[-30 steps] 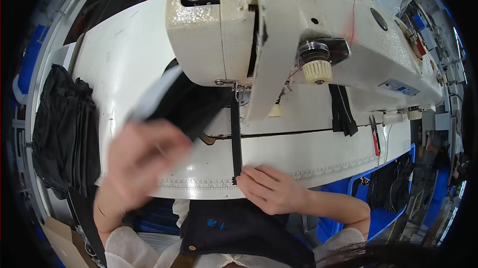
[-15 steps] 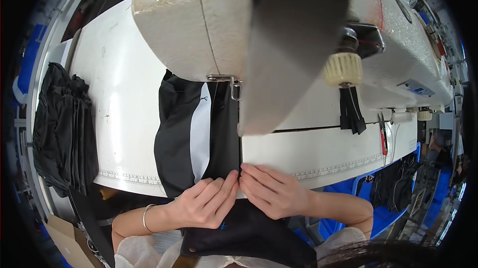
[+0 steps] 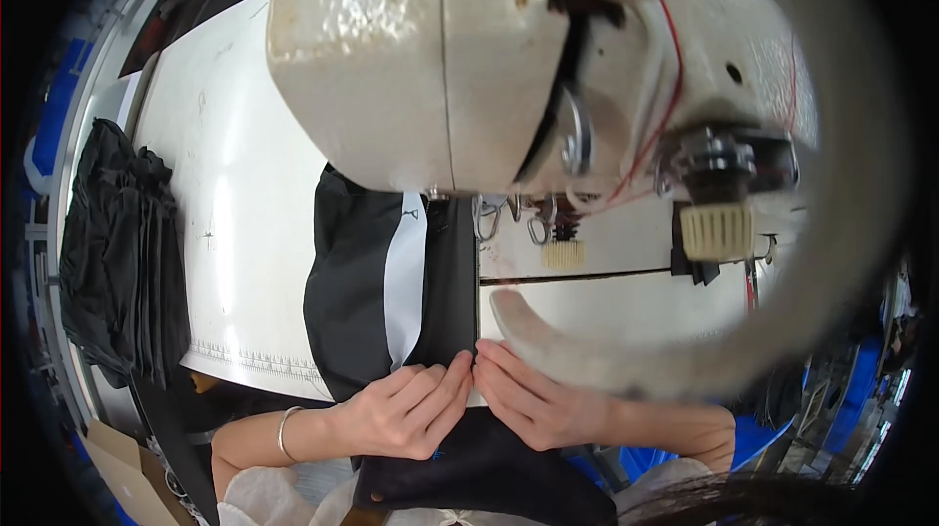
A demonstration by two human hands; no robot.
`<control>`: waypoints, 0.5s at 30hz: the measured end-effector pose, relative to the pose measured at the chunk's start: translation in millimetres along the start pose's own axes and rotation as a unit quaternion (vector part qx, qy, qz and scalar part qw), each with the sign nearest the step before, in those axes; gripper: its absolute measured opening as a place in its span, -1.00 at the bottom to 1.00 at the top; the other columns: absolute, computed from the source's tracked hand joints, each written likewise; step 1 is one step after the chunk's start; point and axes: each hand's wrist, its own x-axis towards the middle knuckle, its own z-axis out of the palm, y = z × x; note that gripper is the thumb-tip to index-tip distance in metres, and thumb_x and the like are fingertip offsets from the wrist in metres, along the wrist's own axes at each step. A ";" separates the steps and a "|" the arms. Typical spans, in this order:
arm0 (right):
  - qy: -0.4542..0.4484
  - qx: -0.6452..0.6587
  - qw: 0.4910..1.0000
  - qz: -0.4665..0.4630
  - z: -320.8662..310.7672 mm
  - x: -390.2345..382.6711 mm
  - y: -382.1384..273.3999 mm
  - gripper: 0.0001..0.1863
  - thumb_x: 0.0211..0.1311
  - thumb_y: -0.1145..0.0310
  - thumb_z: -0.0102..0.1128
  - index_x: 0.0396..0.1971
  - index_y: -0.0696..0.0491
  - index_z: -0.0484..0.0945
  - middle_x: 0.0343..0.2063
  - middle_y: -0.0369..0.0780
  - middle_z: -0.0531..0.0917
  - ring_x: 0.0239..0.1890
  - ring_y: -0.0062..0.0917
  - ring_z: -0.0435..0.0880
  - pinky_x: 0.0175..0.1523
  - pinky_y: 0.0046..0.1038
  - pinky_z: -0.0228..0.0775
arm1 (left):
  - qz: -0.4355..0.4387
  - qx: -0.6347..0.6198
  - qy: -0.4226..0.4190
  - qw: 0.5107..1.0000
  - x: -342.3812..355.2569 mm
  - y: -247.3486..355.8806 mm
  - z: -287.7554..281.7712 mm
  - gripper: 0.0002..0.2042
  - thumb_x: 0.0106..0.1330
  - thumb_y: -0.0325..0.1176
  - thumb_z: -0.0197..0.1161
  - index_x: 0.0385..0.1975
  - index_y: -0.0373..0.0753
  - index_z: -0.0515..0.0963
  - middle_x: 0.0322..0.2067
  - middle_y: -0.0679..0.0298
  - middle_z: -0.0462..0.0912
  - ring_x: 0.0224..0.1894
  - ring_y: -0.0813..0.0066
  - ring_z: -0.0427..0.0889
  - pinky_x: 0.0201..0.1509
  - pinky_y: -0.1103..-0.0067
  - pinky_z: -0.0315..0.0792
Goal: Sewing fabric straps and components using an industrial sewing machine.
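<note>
A black fabric piece (image 3: 352, 282) with a white strip (image 3: 405, 282) along it lies on the white sewing table, its far end under the head of a sewing machine (image 3: 362, 86). At the near end of its straight right edge, my left hand (image 3: 411, 411) is closed in a pinch. My right hand (image 3: 538, 404) pinches the same edge from the other side, its fingertips almost touching those of the left. What lies between the fingertips is mostly hidden. A blurred, pale curved object (image 3: 851, 223) close to the camera covers part of the right side.
Folded black fabric pieces (image 3: 122, 252) are piled at the table's left. A ruler scale (image 3: 245, 358) runs along the front edge. Red thread (image 3: 675, 47) hangs on the machine above a ribbed cream knob (image 3: 719, 233). An opened cardboard box (image 3: 127, 467) stands low at the left.
The blurred pale object has swung from mid-view to the right, uncovering the machine's needle area. The machine and hands sit slightly lower in view; both hands keep their pinch.
</note>
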 end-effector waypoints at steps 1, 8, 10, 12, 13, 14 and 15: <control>-0.024 -0.016 0.999 -0.030 -2.1 2.5 3.2 -0.62 -0.15 0.41 0.07 -0.28 0.31 0.54 -0.18 -0.03 0.53 0.00 -0.21 0.52 0.15 -0.27 0.36 | -0.003 0.005 0.000 1.000 -0.6 -2.6 0.2 -0.79 -0.12 -0.53 0.20 -0.44 -0.44 0.59 -0.27 0.03 0.62 -0.43 0.50 0.52 -0.41 0.71 0.39; -0.008 0.031 0.999 0.002 10.9 11.5 34.7 -0.80 -0.10 0.43 0.05 -0.45 0.21 0.53 -0.27 -0.08 0.54 -0.10 -0.28 0.57 0.01 -0.26 0.45 | -0.008 -0.042 0.005 0.999 19.2 -43.5 1.4 -0.69 -0.24 -0.45 0.14 -0.42 -0.45 0.57 -0.25 0.01 0.58 -0.42 0.45 0.48 -0.40 0.68 0.39; -0.023 0.022 0.997 0.072 20.1 8.1 37.8 -0.76 0.06 0.54 0.10 -0.21 0.20 0.54 -0.23 -0.16 0.58 -0.12 -0.39 0.58 0.09 -0.41 0.42 | -0.015 -0.069 0.029 0.997 26.6 -58.1 0.1 -0.70 -0.24 -0.45 0.15 -0.43 -0.44 0.56 -0.27 0.06 0.58 -0.38 0.43 0.52 -0.40 0.67 0.40; 0.011 0.124 0.983 0.136 25.2 16.9 53.7 -0.85 0.06 0.48 0.10 -0.34 0.15 0.52 -0.30 -0.16 0.56 -0.24 -0.39 0.57 -0.16 -0.34 0.40 | -0.023 -0.059 0.025 0.998 29.1 -67.4 1.9 -0.71 -0.24 -0.46 0.16 -0.43 -0.42 0.57 -0.28 0.10 0.59 -0.37 0.42 0.53 -0.38 0.64 0.42; 0.043 0.229 0.952 0.197 29.1 22.9 59.5 -0.92 0.05 0.41 0.10 -0.46 0.09 0.49 -0.37 -0.15 0.54 -0.36 -0.38 0.56 -0.42 -0.26 0.37 | -0.034 -0.051 0.017 0.998 26.8 -71.5 3.3 -0.71 -0.23 -0.48 0.16 -0.42 -0.40 0.57 -0.30 0.14 0.59 -0.36 0.41 0.54 -0.36 0.61 0.45; 0.005 0.140 0.975 0.171 29.7 19.1 62.1 -0.78 0.00 0.41 0.20 -0.30 0.10 0.51 -0.32 -0.11 0.59 -0.31 -0.36 0.60 -0.31 -0.33 0.45 | -0.043 -0.056 0.037 0.997 28.1 -76.5 11.5 -0.73 -0.18 -0.47 0.20 -0.40 -0.34 0.60 -0.31 0.17 0.60 -0.33 0.36 0.58 -0.31 0.52 0.50; 0.004 0.134 0.975 0.175 41.2 15.7 67.7 -0.78 0.00 0.41 0.20 -0.30 0.10 0.51 -0.32 -0.11 0.59 -0.31 -0.36 0.60 -0.31 -0.33 0.45 | -0.037 -0.058 0.041 0.997 29.3 -81.4 17.5 -0.73 -0.18 -0.47 0.20 -0.40 -0.34 0.60 -0.31 0.17 0.60 -0.33 0.36 0.58 -0.31 0.52 0.50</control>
